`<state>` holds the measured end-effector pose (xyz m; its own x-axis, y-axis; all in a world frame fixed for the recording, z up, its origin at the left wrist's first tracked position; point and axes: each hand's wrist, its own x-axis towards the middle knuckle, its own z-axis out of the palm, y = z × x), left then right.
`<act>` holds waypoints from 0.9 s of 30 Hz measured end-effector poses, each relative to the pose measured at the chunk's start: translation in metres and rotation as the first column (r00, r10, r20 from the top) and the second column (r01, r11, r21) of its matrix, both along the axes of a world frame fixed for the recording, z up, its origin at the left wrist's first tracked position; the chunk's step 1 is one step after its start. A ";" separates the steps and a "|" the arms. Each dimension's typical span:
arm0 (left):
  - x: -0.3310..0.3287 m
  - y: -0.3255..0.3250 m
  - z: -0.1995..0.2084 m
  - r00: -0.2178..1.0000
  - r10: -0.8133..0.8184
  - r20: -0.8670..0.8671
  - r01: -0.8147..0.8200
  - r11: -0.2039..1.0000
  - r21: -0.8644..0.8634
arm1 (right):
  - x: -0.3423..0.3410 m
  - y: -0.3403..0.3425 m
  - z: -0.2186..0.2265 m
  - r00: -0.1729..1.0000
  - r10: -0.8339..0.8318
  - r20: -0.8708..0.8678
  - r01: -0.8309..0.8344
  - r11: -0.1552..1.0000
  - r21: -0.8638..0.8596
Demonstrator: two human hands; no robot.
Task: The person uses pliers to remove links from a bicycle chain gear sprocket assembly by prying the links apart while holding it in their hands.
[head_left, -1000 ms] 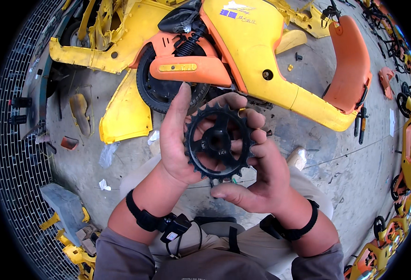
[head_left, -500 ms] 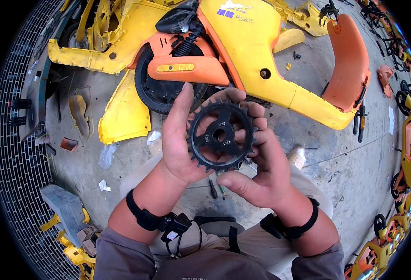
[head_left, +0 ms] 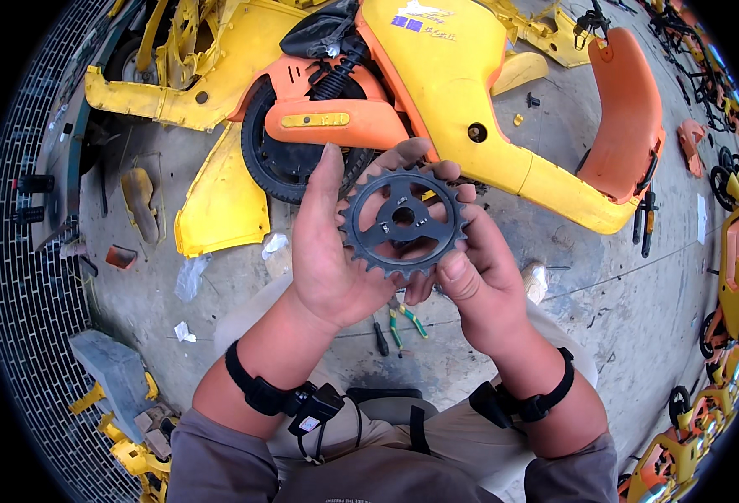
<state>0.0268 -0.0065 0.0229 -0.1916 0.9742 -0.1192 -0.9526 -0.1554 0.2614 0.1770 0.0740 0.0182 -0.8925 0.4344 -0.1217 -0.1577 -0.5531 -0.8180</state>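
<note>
A black sprocket [head_left: 390, 216] is held in the left hand [head_left: 323, 251] and pinched at its rim by the right hand [head_left: 489, 293]

A yellow-and-orange scooter body [head_left: 453, 84] with a black wheel [head_left: 292, 164] is seen at the upper centre of the frame. Green-and-yellow pliers [head_left: 414, 323] and a dark-handled tool [head_left: 381, 339] are shown below centre. A grey block [head_left: 109, 369] is seen at lower left, more vehicles [head_left: 680, 448] along the right edge.
</note>
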 end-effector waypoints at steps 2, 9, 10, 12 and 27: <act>0.000 -0.001 0.000 0.998 0.021 -0.051 -0.022 1.000 -0.018 | 0.000 0.002 0.002 0.999 0.007 0.042 -0.008 1.000 0.018; -0.002 -0.004 -0.005 0.998 0.004 -0.069 -0.003 1.000 0.017 | -0.002 0.002 0.000 0.997 -0.013 0.076 0.011 1.000 0.029; -0.001 -0.004 -0.003 0.996 0.014 -0.085 -0.017 0.999 -0.031 | -0.002 0.003 -0.001 0.997 -0.011 0.072 0.009 0.999 0.031; 0.003 -0.003 0.003 0.993 0.030 -0.116 -0.045 0.991 -0.125 | -0.002 0.003 -0.003 0.998 -0.011 0.065 0.008 0.999 0.037; -0.001 -0.004 -0.003 0.988 -0.066 -0.138 0.050 0.992 -0.116 | -0.002 0.002 -0.005 1.000 -0.011 -0.021 0.011 1.000 0.024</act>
